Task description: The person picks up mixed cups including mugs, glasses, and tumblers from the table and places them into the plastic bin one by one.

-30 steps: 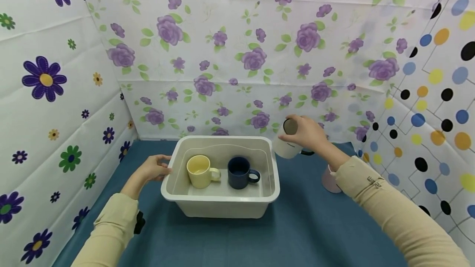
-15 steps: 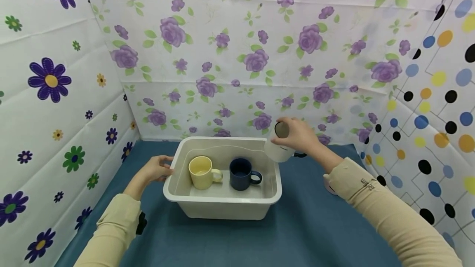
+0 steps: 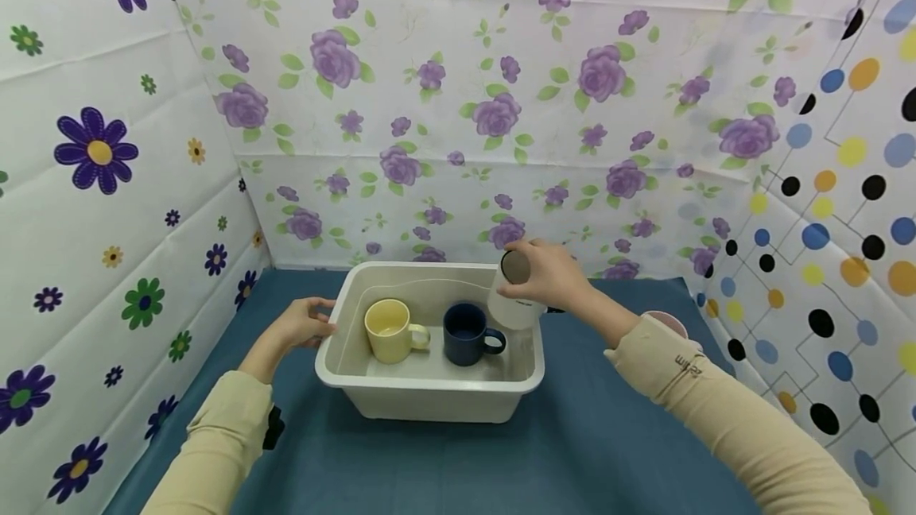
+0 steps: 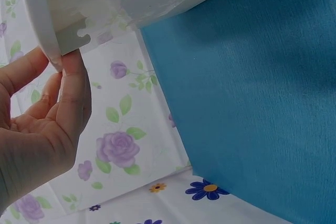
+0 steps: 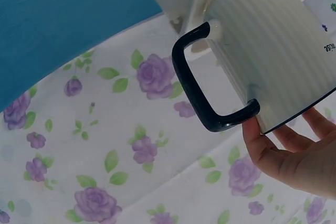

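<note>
In the head view a white plastic basin (image 3: 429, 404) stands on the table, with a yellow mug (image 3: 387, 332) at its left and a navy blue mug (image 3: 463, 336) right of middle inside. My left hand (image 3: 299, 326) pinches the basin's left rim between thumb and fingers, as the left wrist view also shows. By its rim, my right hand (image 3: 551, 276) grips a white mug (image 5: 273, 45) with a dark rim and black handle (image 5: 191, 85). That mug overlaps the basin's right rear corner in the head view, tilted, its mouth towards the fingers.
A pink cup (image 3: 667, 323) stands on the blue tablecloth (image 3: 601, 435) at the right, partly hidden by the right sleeve. Patterned cloth walls (image 3: 458, 102) close in the back and both sides.
My right hand has carried the white mug leftward and slightly down, from beside the basin to over its right rear part. The left hand stays at the rim.
</note>
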Demonstrator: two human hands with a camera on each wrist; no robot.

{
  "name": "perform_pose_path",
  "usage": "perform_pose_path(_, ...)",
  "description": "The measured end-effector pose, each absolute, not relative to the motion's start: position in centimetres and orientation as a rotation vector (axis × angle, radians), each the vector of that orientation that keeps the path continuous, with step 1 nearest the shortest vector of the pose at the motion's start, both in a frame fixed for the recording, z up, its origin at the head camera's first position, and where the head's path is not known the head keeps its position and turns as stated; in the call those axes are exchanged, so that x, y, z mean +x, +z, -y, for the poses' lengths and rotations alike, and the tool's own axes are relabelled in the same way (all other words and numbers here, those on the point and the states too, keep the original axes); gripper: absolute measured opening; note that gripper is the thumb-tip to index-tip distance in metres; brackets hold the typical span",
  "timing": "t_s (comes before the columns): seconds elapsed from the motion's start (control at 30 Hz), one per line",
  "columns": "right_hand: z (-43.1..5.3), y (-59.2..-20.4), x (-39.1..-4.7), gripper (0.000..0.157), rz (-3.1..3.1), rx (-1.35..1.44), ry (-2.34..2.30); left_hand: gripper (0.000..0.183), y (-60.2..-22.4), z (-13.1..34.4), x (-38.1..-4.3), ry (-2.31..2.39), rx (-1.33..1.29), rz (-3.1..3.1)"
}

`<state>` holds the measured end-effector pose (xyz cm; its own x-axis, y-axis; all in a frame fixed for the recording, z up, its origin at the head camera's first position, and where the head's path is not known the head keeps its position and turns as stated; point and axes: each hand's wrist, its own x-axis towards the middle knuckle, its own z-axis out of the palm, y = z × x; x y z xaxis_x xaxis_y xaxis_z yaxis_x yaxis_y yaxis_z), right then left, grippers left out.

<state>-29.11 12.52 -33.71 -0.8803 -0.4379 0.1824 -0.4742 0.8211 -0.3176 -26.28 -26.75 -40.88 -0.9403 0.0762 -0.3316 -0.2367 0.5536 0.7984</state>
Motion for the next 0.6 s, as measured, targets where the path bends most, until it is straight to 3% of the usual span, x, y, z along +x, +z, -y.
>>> perform_pose_path(0.6,-7.4,-34.7,-28.3,0.067,2.949,0.954,0.501,0.057,-40.7,26.5,-26.1,1.348,-0.135,-2.450)
